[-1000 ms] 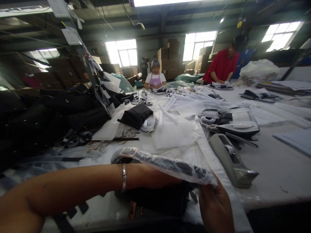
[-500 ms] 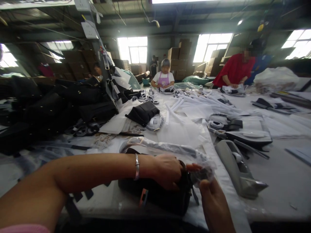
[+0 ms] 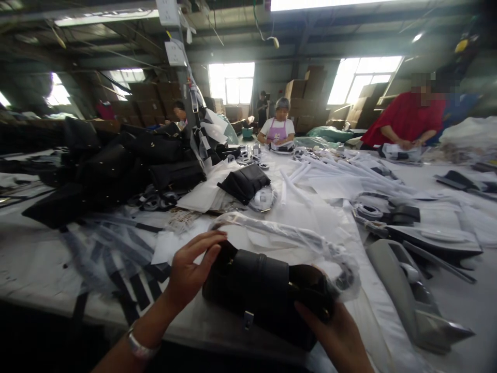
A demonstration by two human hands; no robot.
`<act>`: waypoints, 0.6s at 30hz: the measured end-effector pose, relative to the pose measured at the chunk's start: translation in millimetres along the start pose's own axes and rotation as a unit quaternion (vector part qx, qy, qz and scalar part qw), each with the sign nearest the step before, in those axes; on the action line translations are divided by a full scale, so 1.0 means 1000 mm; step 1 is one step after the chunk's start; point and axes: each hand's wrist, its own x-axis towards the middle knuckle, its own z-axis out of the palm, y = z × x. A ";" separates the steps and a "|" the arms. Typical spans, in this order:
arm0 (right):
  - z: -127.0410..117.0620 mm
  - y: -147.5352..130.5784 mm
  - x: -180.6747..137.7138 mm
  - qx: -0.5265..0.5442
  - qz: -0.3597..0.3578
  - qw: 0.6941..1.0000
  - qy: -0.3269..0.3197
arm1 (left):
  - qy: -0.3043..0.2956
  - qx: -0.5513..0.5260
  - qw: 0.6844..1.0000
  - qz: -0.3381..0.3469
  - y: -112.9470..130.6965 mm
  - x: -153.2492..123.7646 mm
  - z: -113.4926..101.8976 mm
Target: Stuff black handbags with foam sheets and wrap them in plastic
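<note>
A small black bag (image 3: 264, 292) lies on its side on the white table (image 3: 458, 295) right in front of me. A strap wrapped in clear plastic (image 3: 283, 235) arcs over it from left to right. My left hand (image 3: 192, 269) rests at the bag's left end, fingers stretched out against it. My right hand (image 3: 336, 336) comes from below and grips the bag's right end, where the plastic-wrapped strap end bunches.
Black bags (image 3: 116, 166) are heaped at the left, with loose wrapped straps (image 3: 112, 248) before them. A grey tape dispenser (image 3: 411, 295) lies at my right. Another folded black bag (image 3: 244, 182) sits mid-table. A person in pink (image 3: 278, 127) and one in red (image 3: 404, 122) work at the far side.
My left arm has drawn back from across the bag to its left end. The wrapped strap has dropped from my hands and now arcs over the bag. The view has shifted.
</note>
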 end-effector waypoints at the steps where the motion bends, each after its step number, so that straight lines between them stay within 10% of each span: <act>1: 0.000 0.003 0.003 -0.016 0.020 1.000 0.007 | 0.060 0.010 0.997 -0.042 -0.013 -0.013 -0.003; 4: 0.002 0.012 0.014 -0.049 0.048 0.996 0.052 | 0.084 -0.017 0.984 -0.158 -0.046 -0.043 0.003; 10: 0.004 0.001 0.040 -0.076 0.084 0.992 0.058 | -0.054 -0.075 0.967 -0.236 -0.081 -0.046 0.029; 18: -0.004 -0.021 0.066 -0.014 0.062 0.998 0.008 | -0.044 -0.089 0.958 -0.269 -0.055 -0.028 0.015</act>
